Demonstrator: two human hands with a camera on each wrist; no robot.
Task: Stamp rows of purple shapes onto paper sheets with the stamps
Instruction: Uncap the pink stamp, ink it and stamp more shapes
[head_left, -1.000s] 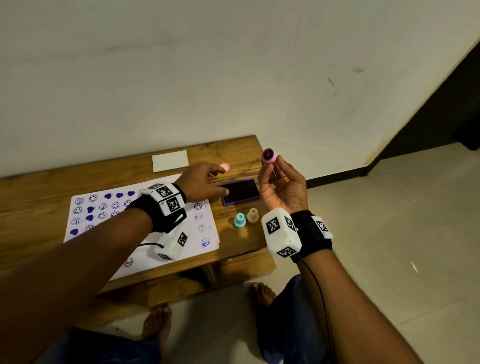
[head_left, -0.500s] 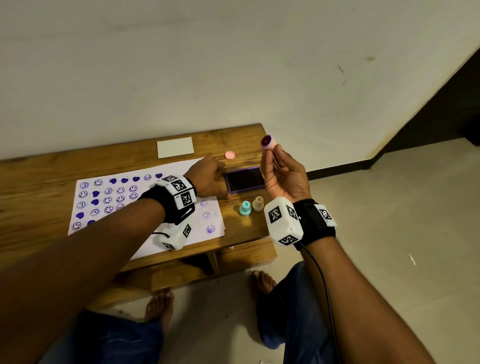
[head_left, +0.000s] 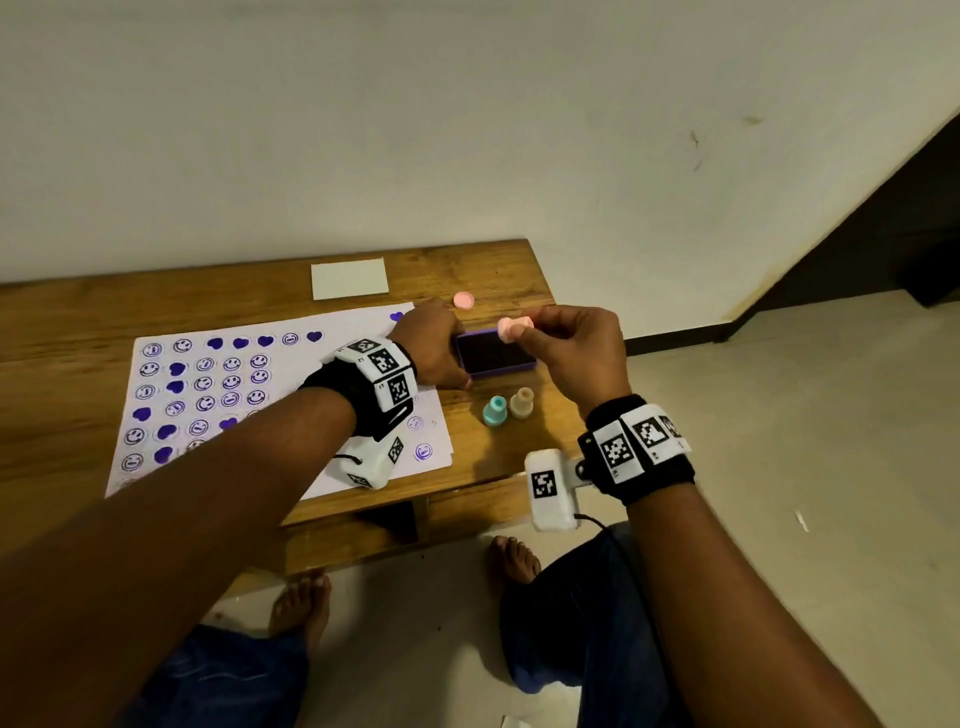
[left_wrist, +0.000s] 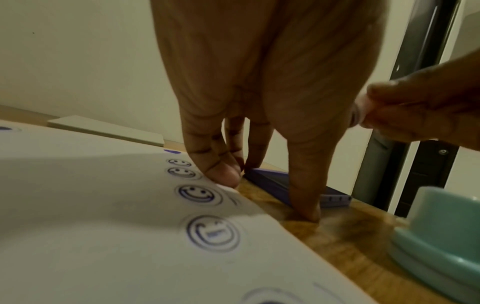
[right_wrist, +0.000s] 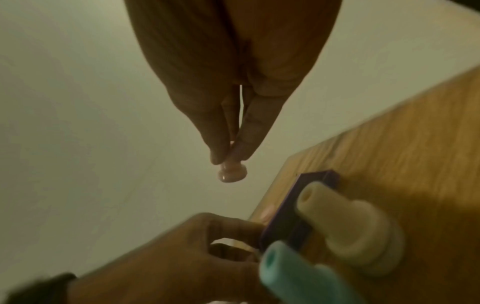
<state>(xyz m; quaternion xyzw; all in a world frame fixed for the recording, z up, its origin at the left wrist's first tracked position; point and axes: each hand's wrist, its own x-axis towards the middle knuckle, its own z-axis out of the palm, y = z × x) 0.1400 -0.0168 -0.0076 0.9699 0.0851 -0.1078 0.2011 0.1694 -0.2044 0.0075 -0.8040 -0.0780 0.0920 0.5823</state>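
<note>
Head view shows the right hand (head_left: 576, 348) at centre frame pinching a pink stamp (head_left: 515, 329) by its stem, held in the air over the ink pad (head_left: 496, 353), while the left hand (head_left: 431, 353) has its fingers down around the pad's left end, seemingly steadying it. Left of them the sheet (head_left: 311, 467) already carries several rows of purple smileys and hearts, though its lower part is bare or hidden by the arm, so the job looks well along but unfinished. Teal stamp (head_left: 494, 410) and cream stamp (head_left: 521, 402) stand idle below the pad, and a small blank paper (head_left: 349, 278) lies above the sheet.
</note>
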